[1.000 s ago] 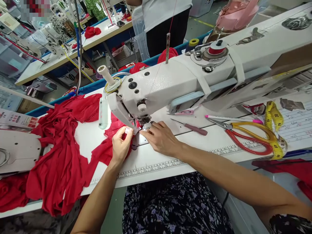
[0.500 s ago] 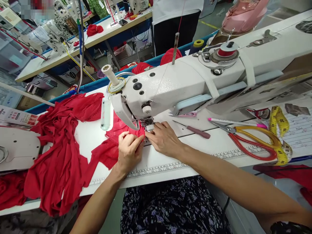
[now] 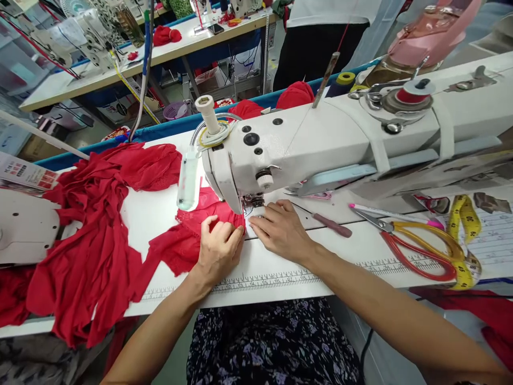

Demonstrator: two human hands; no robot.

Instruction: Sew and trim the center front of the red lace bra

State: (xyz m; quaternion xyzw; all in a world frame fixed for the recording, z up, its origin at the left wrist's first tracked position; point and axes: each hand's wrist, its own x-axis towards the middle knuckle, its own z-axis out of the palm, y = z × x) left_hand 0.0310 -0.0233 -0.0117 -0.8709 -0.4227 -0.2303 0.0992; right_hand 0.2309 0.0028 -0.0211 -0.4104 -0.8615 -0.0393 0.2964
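Note:
My left hand (image 3: 220,246) is closed on a piece of red fabric (image 3: 186,227), its fingers curled over the edge just left of the needle area. Beside the presser foot of the white sewing machine (image 3: 296,131), my right hand (image 3: 282,230) has its fingers bent and drawn together. Whatever its fingertips hold, if anything, is too small to make out. A narrow strip of pale machine bed shows between the two hands. The needle is mostly hidden under the machine head.
A heap of red fabric (image 3: 92,230) covers the table's left side. To the right lie an awl (image 3: 332,224), a pen (image 3: 385,213), scissors (image 3: 420,246) and a yellow tape measure (image 3: 465,224). A printed ruler (image 3: 272,280) runs along the front edge. A person stands behind the machine.
The camera view has shifted, so the machine appears farther right. My hands have come slightly apart, and my right fingertips no longer touch the red fabric's edge.

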